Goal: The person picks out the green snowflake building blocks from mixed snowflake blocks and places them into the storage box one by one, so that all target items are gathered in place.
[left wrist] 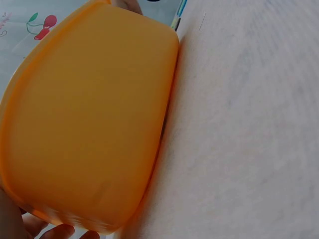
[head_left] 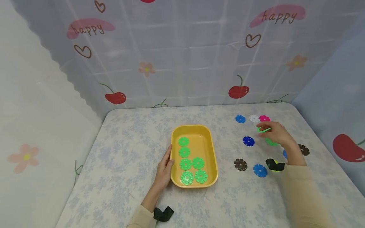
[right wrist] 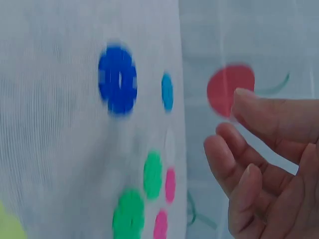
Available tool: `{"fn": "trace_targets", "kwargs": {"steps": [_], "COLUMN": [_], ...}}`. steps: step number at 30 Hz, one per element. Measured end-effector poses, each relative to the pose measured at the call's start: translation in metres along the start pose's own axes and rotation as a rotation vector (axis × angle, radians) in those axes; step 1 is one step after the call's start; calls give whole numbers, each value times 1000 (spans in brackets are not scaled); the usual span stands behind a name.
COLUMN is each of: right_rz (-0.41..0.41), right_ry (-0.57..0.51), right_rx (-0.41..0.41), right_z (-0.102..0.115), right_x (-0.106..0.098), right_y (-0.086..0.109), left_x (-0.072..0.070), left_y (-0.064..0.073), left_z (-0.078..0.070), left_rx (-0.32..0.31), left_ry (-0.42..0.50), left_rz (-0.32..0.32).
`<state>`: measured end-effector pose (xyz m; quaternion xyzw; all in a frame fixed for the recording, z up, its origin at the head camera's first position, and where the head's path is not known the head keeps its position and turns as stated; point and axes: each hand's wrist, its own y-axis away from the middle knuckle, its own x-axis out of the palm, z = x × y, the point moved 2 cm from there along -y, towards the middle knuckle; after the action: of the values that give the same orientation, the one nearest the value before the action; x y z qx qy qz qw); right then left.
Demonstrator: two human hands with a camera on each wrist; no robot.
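My left hand (head_left: 164, 169) grips the left side of a yellow plastic tray (head_left: 207, 142), thumb at the rim. In the left wrist view, fingertips (left wrist: 59, 232) show along the tray's edge. Several green notched plastic discs (head_left: 185, 164) lie inside it, mostly on the left and near side. Over at the right, my right hand (head_left: 276, 132) hovers above the table with thumb and fingers loosely bent and apart. In the right wrist view nothing sits between them. Beneath and beside that hand lie two green discs (right wrist: 153, 175), partly hidden in the head view.
Loose discs lie scattered on the patterned tabletop (head_left: 125, 152): dark blue (head_left: 248, 141), lighter blue (head_left: 260, 170), brown (head_left: 240, 164), white (head_left: 254, 118) and pink (head_left: 264, 118). A yellow-green disc (head_left: 275, 170) is half covered by the right wrist's black strap. Patterned curtains (head_left: 182, 47) enclose the table.
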<state>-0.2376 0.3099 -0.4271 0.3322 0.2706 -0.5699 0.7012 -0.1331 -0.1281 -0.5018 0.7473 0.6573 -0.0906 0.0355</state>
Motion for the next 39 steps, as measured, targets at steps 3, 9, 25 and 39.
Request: {"fn": "trace_targets", "kwargs": {"steps": [3,9,25,39], "right_rz": [-21,-8,-14,-73], "right_ry": [2,-47,8,19], "right_rx": [81,188,218,216], "right_z": [-26,-63,-89,-84], "right_x": [-14,-18,-4,-2], "right_y": [6,11,8,8], "left_x": [0,0,0,1], "left_y": [0,-1,-1,0], "left_z": [0,1,0,-1], "left_rx": [8,15,8,6], "left_ry": [-4,-11,6,17], "left_rz": [-2,2,9,10]}}
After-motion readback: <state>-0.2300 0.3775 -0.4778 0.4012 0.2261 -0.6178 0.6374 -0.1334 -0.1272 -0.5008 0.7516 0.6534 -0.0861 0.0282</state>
